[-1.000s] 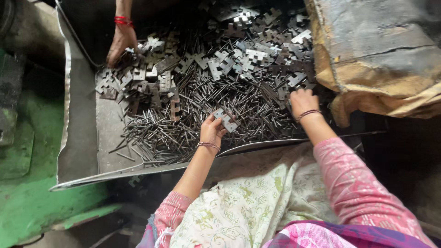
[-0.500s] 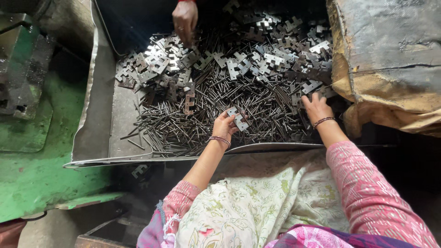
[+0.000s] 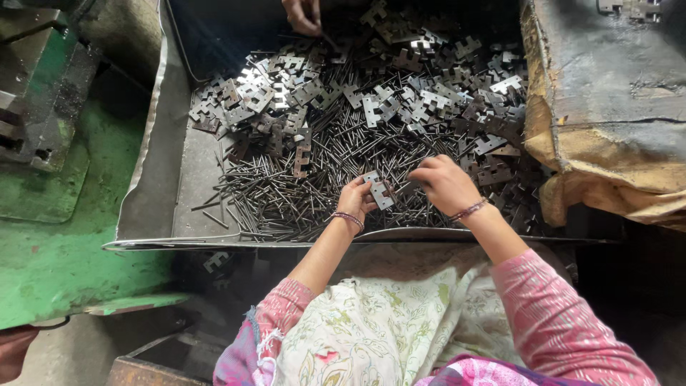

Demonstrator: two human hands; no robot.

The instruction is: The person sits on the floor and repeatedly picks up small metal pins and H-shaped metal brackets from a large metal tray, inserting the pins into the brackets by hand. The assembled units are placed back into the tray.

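The left hand pinches a notched metal hinge leaf; the right hand (fingers curled, contents unclear) hovers over thin dark pins in the tray.

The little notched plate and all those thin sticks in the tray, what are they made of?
The notched plate in the left hand looks like flat sheet metal, probably steel: pale grey, with a dull shine. The thin pins look like dark metal wire, straight with faint glints. The tray seems to be bent sheet metal too; its rim gleams.
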